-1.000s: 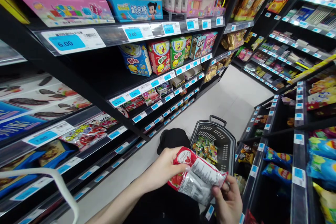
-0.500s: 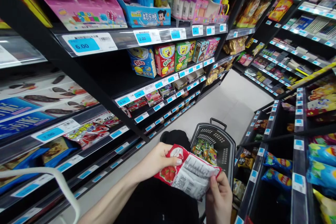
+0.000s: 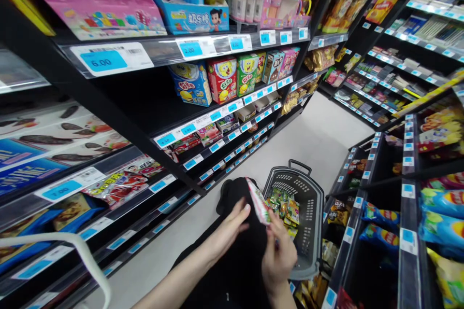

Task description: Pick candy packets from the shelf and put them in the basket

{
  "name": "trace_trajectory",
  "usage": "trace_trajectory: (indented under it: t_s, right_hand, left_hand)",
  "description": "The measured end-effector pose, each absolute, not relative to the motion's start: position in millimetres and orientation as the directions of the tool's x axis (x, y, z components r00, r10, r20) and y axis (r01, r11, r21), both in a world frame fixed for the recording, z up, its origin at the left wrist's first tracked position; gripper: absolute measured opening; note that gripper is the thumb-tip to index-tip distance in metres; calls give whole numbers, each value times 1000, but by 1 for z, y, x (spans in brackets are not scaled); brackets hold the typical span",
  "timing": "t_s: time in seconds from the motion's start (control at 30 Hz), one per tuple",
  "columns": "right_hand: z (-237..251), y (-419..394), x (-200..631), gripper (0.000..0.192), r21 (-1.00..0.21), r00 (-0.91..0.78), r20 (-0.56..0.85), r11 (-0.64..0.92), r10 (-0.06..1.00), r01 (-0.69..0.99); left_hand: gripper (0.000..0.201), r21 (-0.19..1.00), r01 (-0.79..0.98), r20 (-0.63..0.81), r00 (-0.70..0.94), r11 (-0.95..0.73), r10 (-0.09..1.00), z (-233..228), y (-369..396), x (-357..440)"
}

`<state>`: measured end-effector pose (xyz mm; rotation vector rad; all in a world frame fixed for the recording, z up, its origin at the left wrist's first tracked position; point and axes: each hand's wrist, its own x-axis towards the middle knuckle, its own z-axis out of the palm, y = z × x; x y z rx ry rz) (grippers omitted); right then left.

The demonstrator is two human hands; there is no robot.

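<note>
My right hand (image 3: 280,251) pinches a red and white snack packet (image 3: 258,199) by its lower edge, held edge-on and upright just left of the grey shopping basket (image 3: 311,231). My left hand (image 3: 232,229) has its fingers spread and hovers beside the packet without gripping it, over my dark-trousered knee (image 3: 237,193). The basket stands on the pale floor and holds several small green and yellow snack bags (image 3: 286,205).
Black store shelves with blue price tags line both sides of the aisle. Cartoon snack boxes (image 3: 226,77) sit on the left shelf and chip bags (image 3: 380,234) low on the right. A white curved handle (image 3: 87,260) crosses the lower left. Pale floor (image 3: 319,140) runs ahead.
The packet was held flat in both hands; my left hand has let go, and my right hand has turned it on edge and moved it up toward the basket.
</note>
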<state>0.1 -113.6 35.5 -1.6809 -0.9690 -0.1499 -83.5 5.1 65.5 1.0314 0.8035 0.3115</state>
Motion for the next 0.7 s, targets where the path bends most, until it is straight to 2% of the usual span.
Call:
trace_trajectory:
  t_s: [0.07,0.1,0.13,0.17,0.23,0.3,0.33,0.37,0.4,0.47,0.53,0.63,0.7]
  right_hand:
    - [30,-113,-6,26,-556,359,650,98,669,825]
    - [28,-114,-8,26,-493,237,643,156,728,856]
    - [25,-117,-10,25,-488,183,618,190,765,852]
    - [22,-121,-11,24,-533,204,586,183,784,826]
    - [14,-130,-10,24,-735,460,480,57,747,675]
    - [4,-138,-5,33,-945,755,192,-89,627,314]
    - [-1,-141,-1,37,-986,802,28,-117,597,121]
    - [-7,-144,3,42,-991,786,-105,-127,609,-33]
    - [-13,-147,9,44,-983,740,-184,-131,648,-130]
    - [-24,-153,21,40,-971,676,-237,-156,698,-180]
    - [-39,-162,36,38,-964,699,-265,-192,664,-183]
    - [-68,-182,66,40,-954,818,-259,-269,514,-133]
    - [-92,-199,86,34,-928,877,-261,-355,402,-113]
  left_hand:
    - [45,648,42,-540,729,760,421,59,-4,-85]
    - [41,559,1,-580,715,829,391,57,-6,-87]
    - [36,503,-30,-614,690,864,382,55,-7,-90]
    - [33,477,-46,-640,666,878,383,53,-6,-92]
    - [32,473,-8,-661,658,881,361,49,-3,-97]
    - [34,504,103,-636,716,858,288,43,-1,-100]
    - [36,548,166,-610,750,820,255,40,-1,-100]
    - [39,634,234,-579,775,737,252,37,-3,-98]
    - [41,739,297,-544,793,604,276,33,-6,-95]
    - [41,879,396,-471,804,265,361,24,-13,-85]
    - [38,886,464,-421,784,21,457,16,-15,-72]
    - [46,839,538,-393,708,-86,587,6,7,-59]
    - [50,794,590,-338,633,-150,697,3,42,-62]
